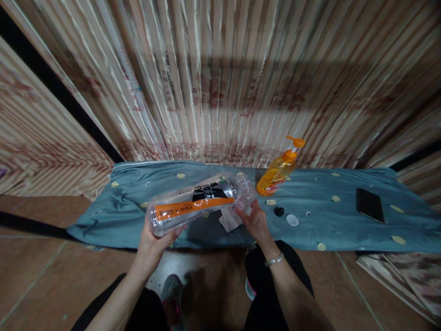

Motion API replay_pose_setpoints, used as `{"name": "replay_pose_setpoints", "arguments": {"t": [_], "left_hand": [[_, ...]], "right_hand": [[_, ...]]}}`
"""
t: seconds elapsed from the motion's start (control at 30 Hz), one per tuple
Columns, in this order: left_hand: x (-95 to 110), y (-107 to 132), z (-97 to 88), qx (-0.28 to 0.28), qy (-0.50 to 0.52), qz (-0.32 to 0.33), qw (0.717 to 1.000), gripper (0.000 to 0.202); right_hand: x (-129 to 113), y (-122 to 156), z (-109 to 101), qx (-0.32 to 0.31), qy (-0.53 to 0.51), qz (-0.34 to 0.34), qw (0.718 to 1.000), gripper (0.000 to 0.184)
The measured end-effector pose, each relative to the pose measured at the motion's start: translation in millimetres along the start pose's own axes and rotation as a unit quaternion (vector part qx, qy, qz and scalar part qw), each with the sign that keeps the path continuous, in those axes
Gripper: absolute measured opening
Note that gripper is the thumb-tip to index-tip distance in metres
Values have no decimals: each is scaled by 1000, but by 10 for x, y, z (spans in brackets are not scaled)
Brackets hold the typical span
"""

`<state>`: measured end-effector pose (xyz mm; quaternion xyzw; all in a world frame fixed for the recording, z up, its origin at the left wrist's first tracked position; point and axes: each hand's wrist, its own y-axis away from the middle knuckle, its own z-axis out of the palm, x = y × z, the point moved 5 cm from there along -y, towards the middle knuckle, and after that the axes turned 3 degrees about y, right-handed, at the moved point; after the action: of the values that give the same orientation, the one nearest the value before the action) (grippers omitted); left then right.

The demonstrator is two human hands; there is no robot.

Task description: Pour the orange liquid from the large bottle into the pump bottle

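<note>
A clear plastic bottle with an orange and black label lies sideways in the air above a low table. My left hand cups its base from below, fingers wrapped round it. My right hand grips the neck end, where the mouth is uncapped. A white cloth lies under the bottle, beside my right hand. To the right, a small black cap and a white lid rest on the teal cloth.
The low table is covered by a teal cloth. An orange pump bottle stands at the back, and a black phone lies at the right. Striped curtains hang behind. My knees and shoes are over a tiled floor.
</note>
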<state>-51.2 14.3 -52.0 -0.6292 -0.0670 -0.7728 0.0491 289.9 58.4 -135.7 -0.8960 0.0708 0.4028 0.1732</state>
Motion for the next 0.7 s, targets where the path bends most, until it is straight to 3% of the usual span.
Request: {"name": "replay_pose_setpoints", "arguments": {"t": [0.17,0.3,0.57,0.7], "left_hand": [[71,42,82,-1,-3,6,1000,80],[92,97,139,34,8,17,999,80],[101,-41,-10,2,-36,5,999,90],[127,-52,15,4,-48,15,999,86]], "right_hand": [[-1,-3,9,3,-10,5,1000,44],[-4,1,14,2,-10,1,1000,47],[-13,-11,-11,1,0,-5,1000,47],[1,-17,-9,-10,11,4,1000,46]]}}
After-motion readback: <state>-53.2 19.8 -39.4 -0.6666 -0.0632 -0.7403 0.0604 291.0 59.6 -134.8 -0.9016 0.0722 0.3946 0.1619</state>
